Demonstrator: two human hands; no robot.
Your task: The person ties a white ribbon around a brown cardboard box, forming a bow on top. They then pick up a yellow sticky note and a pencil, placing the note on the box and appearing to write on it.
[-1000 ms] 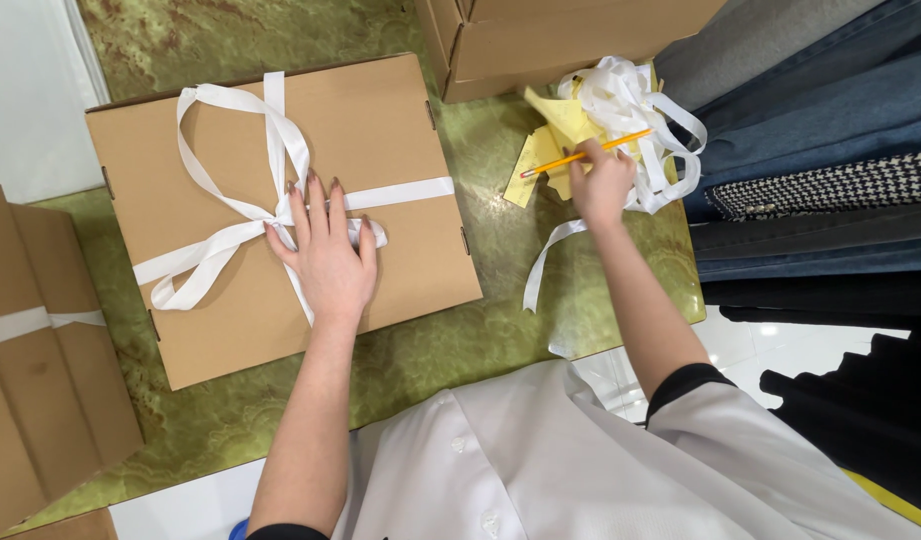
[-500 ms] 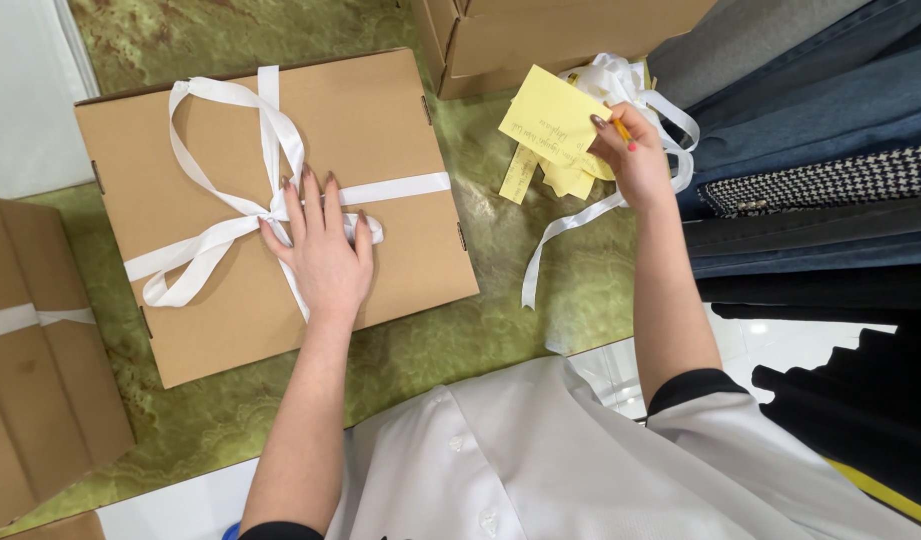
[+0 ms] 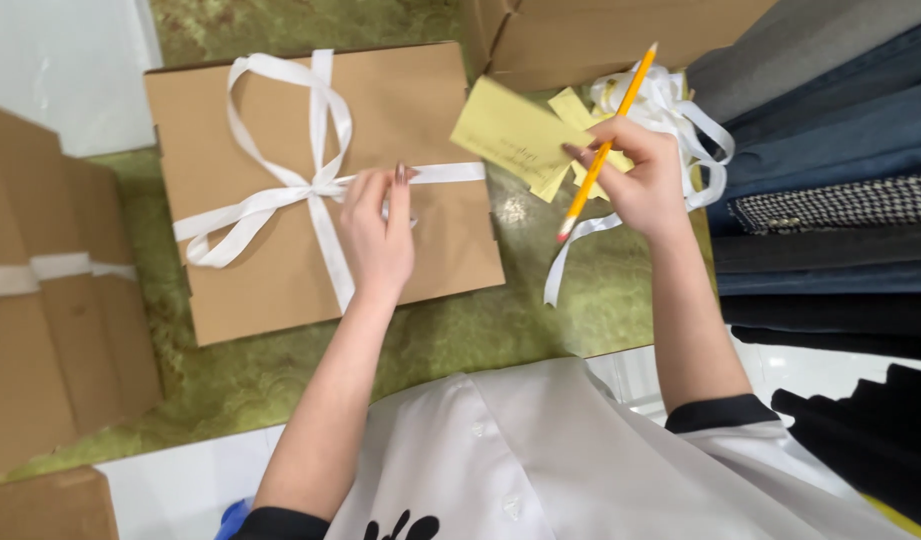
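Observation:
A flat brown cardboard box [image 3: 420, 110] tied with a white ribbon [image 3: 280, 190] in a bow lies on a green mat [image 3: 310, 350]. My left hand [image 3: 378, 232] rests on the box and pinches the ribbon just right of the bow. To the right of the box, above the mat, my right hand [image 3: 640, 185] holds up a yellow note card [image 3: 508, 133] together with a yellow pencil [image 3: 605, 145], the pencil tip pointing down-left. More yellow paper slips [image 3: 570, 108] lie behind the card.
A loose tangle of white ribbon [image 3: 670, 110] lies at the mat's right edge. Another cardboard box [image 3: 600, 35] stands behind. Ribbon-tied boxes [image 3: 50, 300] sit at left. Folded dark and checked garments [image 3: 830, 190] are stacked at right. White floor surrounds the mat.
My right hand lifted the note card and pencil off the ribbon pile and carried them left toward the box. My left hand went from lying flat on the box to pinching the ribbon.

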